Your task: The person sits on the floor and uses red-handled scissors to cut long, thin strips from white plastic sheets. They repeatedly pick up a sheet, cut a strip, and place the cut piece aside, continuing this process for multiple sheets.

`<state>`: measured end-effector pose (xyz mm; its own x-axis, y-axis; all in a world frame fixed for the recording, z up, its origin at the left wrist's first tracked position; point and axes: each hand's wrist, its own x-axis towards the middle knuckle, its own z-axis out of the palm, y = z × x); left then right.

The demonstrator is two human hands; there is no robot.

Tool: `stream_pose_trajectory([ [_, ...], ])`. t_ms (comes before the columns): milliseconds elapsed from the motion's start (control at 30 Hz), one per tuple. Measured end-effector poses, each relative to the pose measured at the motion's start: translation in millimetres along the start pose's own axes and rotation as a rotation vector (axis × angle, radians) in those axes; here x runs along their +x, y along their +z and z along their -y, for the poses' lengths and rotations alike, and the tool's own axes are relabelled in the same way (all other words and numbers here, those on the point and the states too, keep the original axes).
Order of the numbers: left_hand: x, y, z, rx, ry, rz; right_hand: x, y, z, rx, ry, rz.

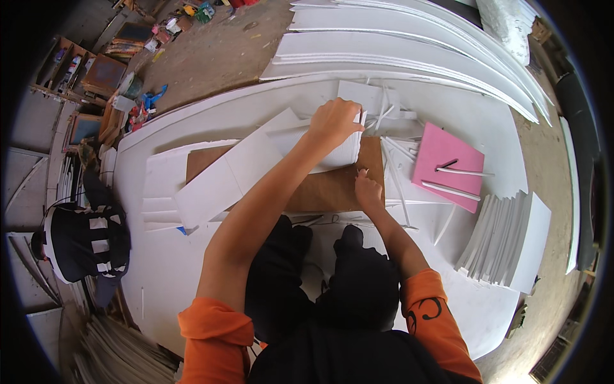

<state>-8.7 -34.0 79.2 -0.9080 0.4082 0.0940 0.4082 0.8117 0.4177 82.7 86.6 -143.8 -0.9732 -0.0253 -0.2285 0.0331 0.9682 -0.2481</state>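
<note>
My left hand (336, 121) reaches forward and presses down on a small white ribbed foam sheet (336, 157), with its fingers curled over the sheet's far edge. That sheet lies on a brown cardboard board (320, 192), which rests on a large white panel (166, 269) on the floor. Nearer to me, my right hand (368, 191) is pinched shut on a small thin tool (364, 171) at the sheet's near right corner; I cannot make out what kind of tool. A larger white sheet (230, 173) lies slanted to the left of my arm. My knees in black trousers (348, 281) are below.
A pink board (448, 168) carrying white strips and a dark tool lies to the right. A stack of white sheets (505, 240) stands further right. Long white panels (409, 45) lie at the back, loose white strips (396, 173) near the cardboard. A black-and-white striped bag (86, 240) and clutter are on the left.
</note>
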Motion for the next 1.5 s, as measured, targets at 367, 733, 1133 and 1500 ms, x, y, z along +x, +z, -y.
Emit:
stream_pose_trajectory([
  [367,-28,-69,24,-0.337,-0.039,-0.218,23,-90,-28,1.175,0.121,0.222],
  [733,-84,-127,-2,-0.429,-0.134,-0.769,50,-271,-8,1.732,0.155,-0.240],
  [1133,-115,-119,11,-0.560,-0.050,-0.588,23,-222,9,1.450,0.156,-0.101],
  [1500,-102,-106,28,-0.666,-0.085,-0.587,41,-224,-2,1.569,0.375,-0.516],
])
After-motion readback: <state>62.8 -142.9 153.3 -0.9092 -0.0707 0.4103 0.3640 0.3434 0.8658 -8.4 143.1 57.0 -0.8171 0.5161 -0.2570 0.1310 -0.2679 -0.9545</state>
